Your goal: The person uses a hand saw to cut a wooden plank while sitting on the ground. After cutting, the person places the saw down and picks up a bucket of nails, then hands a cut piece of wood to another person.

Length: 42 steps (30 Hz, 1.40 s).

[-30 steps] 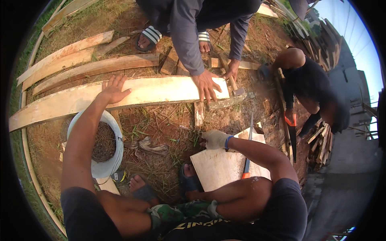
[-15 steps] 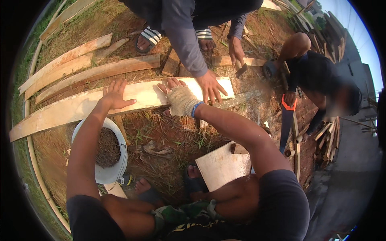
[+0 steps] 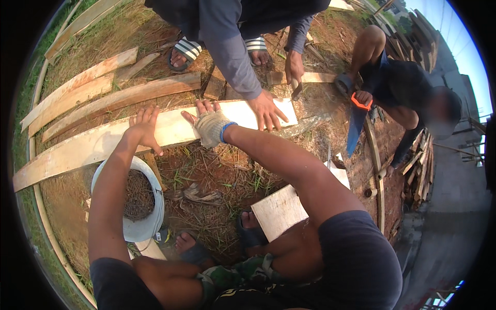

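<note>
A long pale plank (image 3: 175, 124) lies crosswise before me, from the far left to right of centre. My left hand (image 3: 144, 126) rests on it with fingers spread over its top. Farther right, my right hand (image 3: 209, 123) lies on the same plank, fingers stretched and apart, in a cream knit glove that leaves the fingertips bare. Beyond it, a co-worker's hand (image 3: 267, 109) presses flat near the plank's right end. That person's other hand (image 3: 294, 67) grips a hammer (image 3: 296, 89), its head only partly visible.
Under my left forearm stands a white bucket (image 3: 155, 206) with a heap of thin brown pieces inside. A cut board (image 3: 279, 209) lies by my right knee. More planks (image 3: 124, 103) lie beyond. At right, another person holds a handsaw (image 3: 356, 124) with an orange handle.
My right hand has slid left along the plank, nearer my left hand. The co-worker's hammer has turned. At right, the handsaw has been raised and shifted left.
</note>
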Tool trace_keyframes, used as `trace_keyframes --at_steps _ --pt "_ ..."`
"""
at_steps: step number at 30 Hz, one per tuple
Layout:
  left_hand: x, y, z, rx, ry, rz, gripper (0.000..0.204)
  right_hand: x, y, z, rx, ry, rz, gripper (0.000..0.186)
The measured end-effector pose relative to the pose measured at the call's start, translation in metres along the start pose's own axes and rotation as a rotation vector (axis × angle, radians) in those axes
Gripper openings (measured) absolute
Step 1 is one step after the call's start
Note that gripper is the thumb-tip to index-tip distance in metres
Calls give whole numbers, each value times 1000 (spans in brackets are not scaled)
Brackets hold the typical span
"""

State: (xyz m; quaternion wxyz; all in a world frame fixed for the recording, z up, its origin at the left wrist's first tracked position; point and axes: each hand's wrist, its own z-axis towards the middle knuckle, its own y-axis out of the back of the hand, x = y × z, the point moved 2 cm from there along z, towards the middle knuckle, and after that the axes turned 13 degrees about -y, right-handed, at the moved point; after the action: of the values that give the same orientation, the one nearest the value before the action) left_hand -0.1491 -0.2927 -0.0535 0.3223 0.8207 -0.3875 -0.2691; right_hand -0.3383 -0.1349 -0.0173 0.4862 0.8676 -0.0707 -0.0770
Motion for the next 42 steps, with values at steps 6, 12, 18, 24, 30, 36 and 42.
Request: trace_keyframes --at_steps 6,12,18,24,30,36,42 --pt "-4 5 -3 31 22 37 165 1 3 -1 5 -9 -4 114" --pt "-1 2 1 34 36 48 164 3 3 0 7 -5 -8 113" --pt "-2 2 1 37 28 49 162 1 -2 3 -3 -5 -10 112" --pt "-1 0 1 34 40 45 162 2 -5 7 -7 -10 -1 113" --pt "-3 2 -2 28 38 36 161 2 -5 7 -9 -10 1 114" --pt "-2 0 1 25 36 36 160 1 -8 7 -13 -13 23 113" --pt "-2 0 0 42 55 52 159 3 -3 4 1 -11 8 114"
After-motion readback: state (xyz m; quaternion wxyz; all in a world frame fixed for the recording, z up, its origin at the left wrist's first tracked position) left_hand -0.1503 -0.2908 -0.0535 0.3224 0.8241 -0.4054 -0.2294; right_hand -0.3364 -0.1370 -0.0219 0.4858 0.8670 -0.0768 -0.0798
